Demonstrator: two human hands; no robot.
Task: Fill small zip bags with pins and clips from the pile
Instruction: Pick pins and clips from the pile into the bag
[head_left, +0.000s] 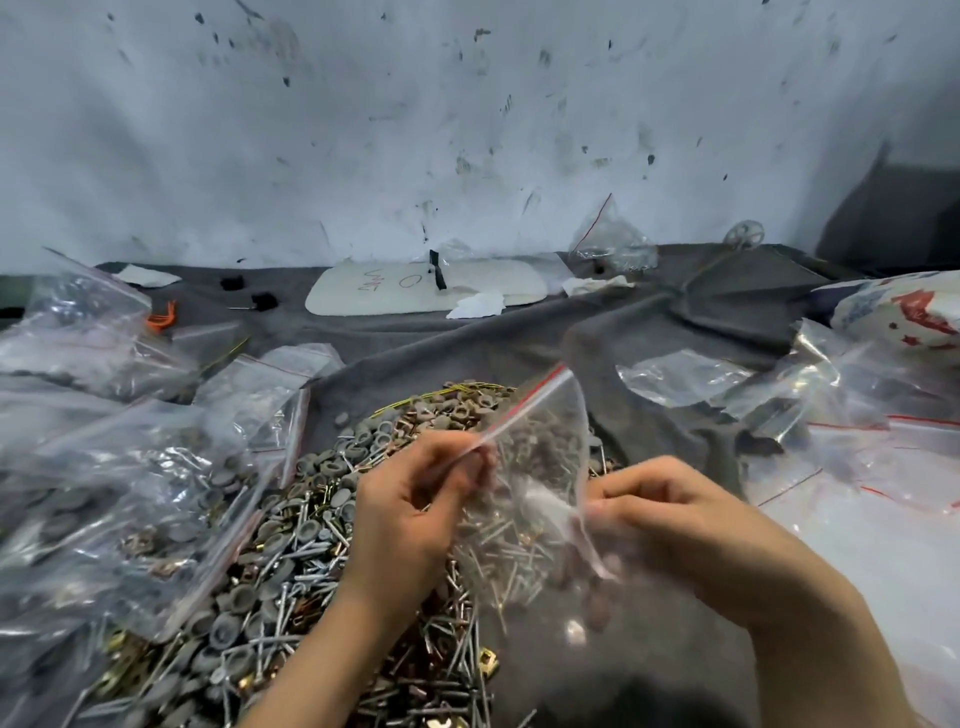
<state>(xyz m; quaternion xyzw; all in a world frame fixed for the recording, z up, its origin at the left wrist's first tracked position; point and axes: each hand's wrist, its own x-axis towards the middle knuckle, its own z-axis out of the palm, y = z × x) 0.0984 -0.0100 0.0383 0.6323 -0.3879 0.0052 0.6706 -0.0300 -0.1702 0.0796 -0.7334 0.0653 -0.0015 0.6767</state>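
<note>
Both hands hold a small clear plastic zip bag (535, 467) over the pile of grey metal pins and clips (322, 561). The left hand (410, 514) pinches its red-striped top; the right hand (670, 525) pinches its side.

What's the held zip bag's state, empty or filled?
Likely partly filled: pins and brownish pieces sit low inside zip bag; left hand, right hand pinch it.
</note>
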